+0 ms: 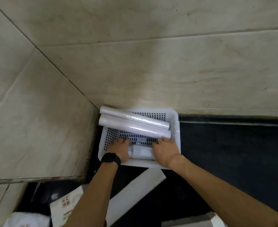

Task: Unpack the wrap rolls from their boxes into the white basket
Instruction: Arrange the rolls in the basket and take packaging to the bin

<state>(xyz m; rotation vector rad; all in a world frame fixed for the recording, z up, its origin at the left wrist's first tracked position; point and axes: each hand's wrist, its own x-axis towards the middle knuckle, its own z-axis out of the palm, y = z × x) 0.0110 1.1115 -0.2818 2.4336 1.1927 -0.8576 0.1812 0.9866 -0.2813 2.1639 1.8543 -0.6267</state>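
The head view looks down on a white perforated plastic basket (176,122) pushed into the corner where two beige marbled tile walls (151,54) meet, standing on a dark countertop (233,153); two long white glossy wrap rolls (135,124) lie side by side across it on a slant, their left ends riding up over the rim at the far left corner, their right ends down near the right wall; both hands are inside the near part of the basket, well apart, one at either end of a third, shorter-looking white roll or bundle (141,152) lying along the near wall; the left hand (121,149), with a black watch (110,158) on its wrist and a ring on one finger, is curled over the left end, and the right hand (165,149) over the right end; whether the fingers actually clamp it or merely rest on it I cannot tell; nearer the person a long flat white cardboard box (135,192) lies slantwise on the counter, touching or just beside the basket's near rim, and a printed white packet or box (64,208) lies at lower left beside something white and blurred; in my judgement the job is well on, with two rolls in place and a third being set down; whether the remaining packaging is emptied cannot be seen.
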